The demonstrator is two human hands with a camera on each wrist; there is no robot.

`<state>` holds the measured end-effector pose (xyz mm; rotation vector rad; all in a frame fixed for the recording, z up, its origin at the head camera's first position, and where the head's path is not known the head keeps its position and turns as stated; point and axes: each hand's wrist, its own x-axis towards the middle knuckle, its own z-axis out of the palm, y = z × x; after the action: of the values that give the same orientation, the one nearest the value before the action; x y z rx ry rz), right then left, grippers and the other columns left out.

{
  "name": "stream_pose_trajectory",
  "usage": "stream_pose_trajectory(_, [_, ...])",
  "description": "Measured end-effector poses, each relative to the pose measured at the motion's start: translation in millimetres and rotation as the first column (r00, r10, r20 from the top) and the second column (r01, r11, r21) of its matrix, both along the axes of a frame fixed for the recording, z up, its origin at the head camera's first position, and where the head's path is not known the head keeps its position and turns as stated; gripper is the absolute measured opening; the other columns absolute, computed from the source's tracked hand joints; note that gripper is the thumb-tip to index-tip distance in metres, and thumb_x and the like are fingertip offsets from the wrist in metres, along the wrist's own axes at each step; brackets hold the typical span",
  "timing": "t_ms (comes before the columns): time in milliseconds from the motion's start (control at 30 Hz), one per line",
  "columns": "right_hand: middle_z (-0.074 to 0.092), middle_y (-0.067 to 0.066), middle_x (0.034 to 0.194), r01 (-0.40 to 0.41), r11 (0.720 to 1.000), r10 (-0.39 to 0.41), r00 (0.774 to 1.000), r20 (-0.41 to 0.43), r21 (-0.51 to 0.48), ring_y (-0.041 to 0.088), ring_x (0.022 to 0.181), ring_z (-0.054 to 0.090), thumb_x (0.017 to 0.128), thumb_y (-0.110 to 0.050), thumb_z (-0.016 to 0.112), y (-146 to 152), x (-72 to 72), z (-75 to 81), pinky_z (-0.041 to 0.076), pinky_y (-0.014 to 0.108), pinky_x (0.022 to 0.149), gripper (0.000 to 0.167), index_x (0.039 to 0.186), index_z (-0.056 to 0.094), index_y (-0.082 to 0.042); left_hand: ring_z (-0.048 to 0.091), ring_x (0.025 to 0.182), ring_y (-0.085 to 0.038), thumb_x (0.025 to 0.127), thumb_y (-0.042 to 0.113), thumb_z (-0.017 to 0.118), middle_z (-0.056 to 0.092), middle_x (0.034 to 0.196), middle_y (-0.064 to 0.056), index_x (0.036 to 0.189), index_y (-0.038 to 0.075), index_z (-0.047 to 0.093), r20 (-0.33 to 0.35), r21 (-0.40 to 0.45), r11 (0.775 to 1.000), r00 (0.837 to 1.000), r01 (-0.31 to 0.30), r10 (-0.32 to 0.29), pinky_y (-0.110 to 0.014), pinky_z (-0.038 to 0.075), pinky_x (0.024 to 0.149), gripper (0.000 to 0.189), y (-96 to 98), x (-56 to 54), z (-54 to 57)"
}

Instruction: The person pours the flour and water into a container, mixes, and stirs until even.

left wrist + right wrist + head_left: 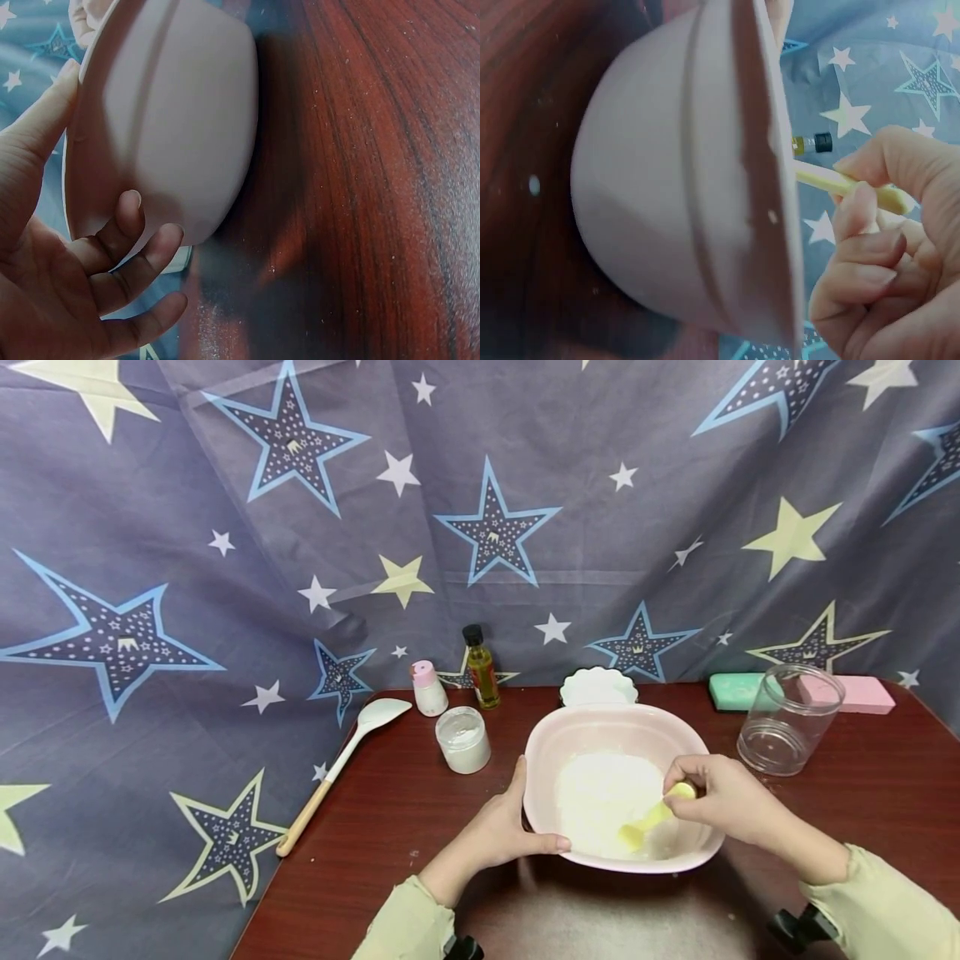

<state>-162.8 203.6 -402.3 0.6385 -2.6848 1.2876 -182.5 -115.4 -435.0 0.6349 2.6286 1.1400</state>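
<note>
A pale pink bowl (542,752) stands on the table with white powder (607,785) spread over its bottom. My left hand (501,831) holds the bowl's left side, thumb along the front rim. In the left wrist view the left hand's curled fingers (157,251) lie by the outer wall. Over the bowl's right rim, my right hand (720,797) pinches a small yellow spoon (648,821) by its handle. The spoon's tip dips into the powder. In the right wrist view, the bowl wall (645,180) hides the spoon's lower end.
Behind on the left are a white jar (463,742), a pink-capped shaker (430,692), an oil bottle (483,672) and a wooden-handled ladle (337,768). A scalloped white dish (598,685) sits behind the bowl. To the right stand a clear jar (783,727) and green (735,692) and pink blocks (866,693).
</note>
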Motion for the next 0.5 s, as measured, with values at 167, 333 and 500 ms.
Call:
stream_pose_trajectory(167, [0.046,-0.017,0.057,-0.004,0.999,0.003,0.999,-0.039,-0.042,-0.001,0.058,0.043,0.072,-0.002,0.074,-17.2,-2.6,-5.8,0.036,0.021,0.051,0.023,0.071,0.062,-0.021,0.054,0.119,-0.019,0.069,0.056,0.083,0.047,0.144,-0.016,0.157,0.011,-0.001,-0.011,-0.006,1.0,1.0,-0.001,0.001,-0.04,0.041,0.1,0.13,0.0,0.4,0.4])
stream_pose_trajectory(333, [0.045,-0.016,0.058,-0.028,0.996,0.022,0.998,-0.062,-0.09,-0.001,0.056,0.042,0.074,0.001,0.074,-31.4,-8.7,-12.5,0.036,0.02,0.049,0.022,0.071,0.062,-0.019,0.054,0.12,-0.021,0.069,0.056,0.083,0.046,0.145,-0.018,0.157,0.011,0.0,-0.006,-0.017,1.0,1.0,-0.009,0.009,-0.04,0.041,0.101,0.13,1.0,1.3,1.4])
stream_pose_trajectory(500, [0.041,-0.014,0.058,0.022,0.998,-0.028,0.995,-0.099,-0.064,0.0,0.056,0.038,0.075,-0.003,0.076,-41.4,-13.4,-15.9,0.034,0.021,0.049,0.02,0.073,0.063,-0.019,0.054,0.12,-0.022,0.069,0.054,0.084,0.047,0.144,-0.018,0.157,0.01,0.0,0.003,-0.022,1.0,1.0,-0.015,0.015,-0.04,0.041,0.1,0.13,1.5,1.3,1.5])
